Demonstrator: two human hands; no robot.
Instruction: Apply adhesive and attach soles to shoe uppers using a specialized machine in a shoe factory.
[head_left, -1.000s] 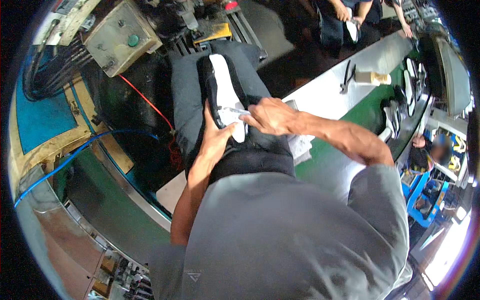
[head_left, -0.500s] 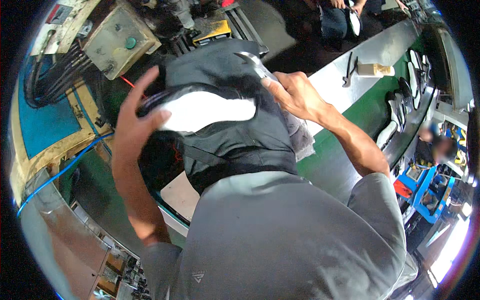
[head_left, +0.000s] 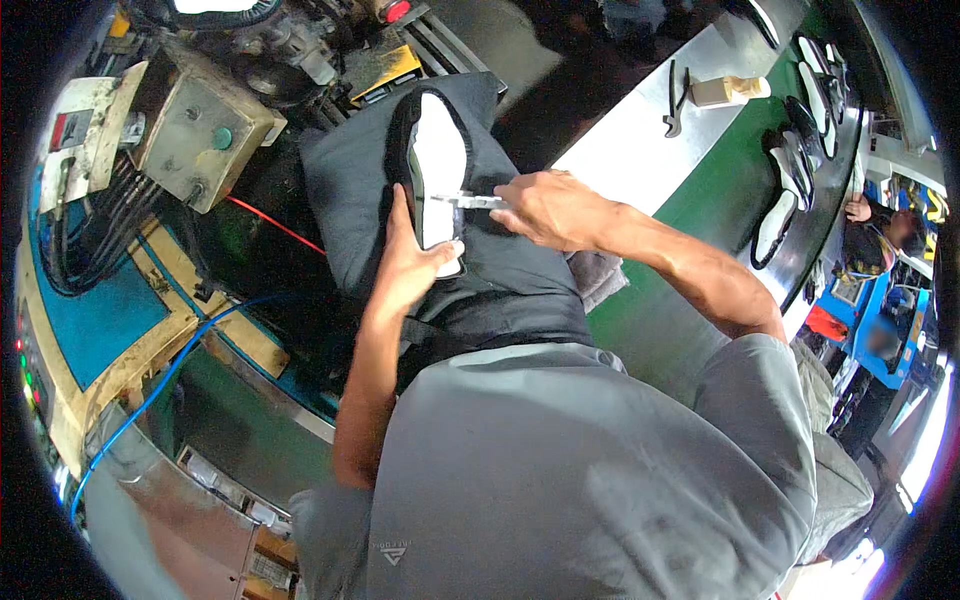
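A shoe upper [head_left: 438, 145] with a white underside and a black rim lies sole-up across my lap, its long axis pointing away from me. My left hand [head_left: 408, 262] grips its near end, thumb on the white underside and fingers along the left edge. My right hand [head_left: 556, 210] is closed round a pair of metal pliers [head_left: 478, 201]. Their jaws reach leftward over the middle of the white underside; I cannot tell whether they pinch anything. Dark cloth [head_left: 335, 165] covers my lap beneath the shoe.
A worn machine with a control box [head_left: 205, 135] stands on the left, near a blue hose [head_left: 140, 410]. On the right, a green-and-metal bench [head_left: 650, 300] carries a hammer [head_left: 676, 105], a pale bottle [head_left: 725, 91] and several shoe uppers [head_left: 780, 225]. Another person [head_left: 875, 235] is at far right.
The shoe upper has turned from lying crosswise to pointing away from me. My left hand has moved right to its near end. The pliers have come down over the white underside.
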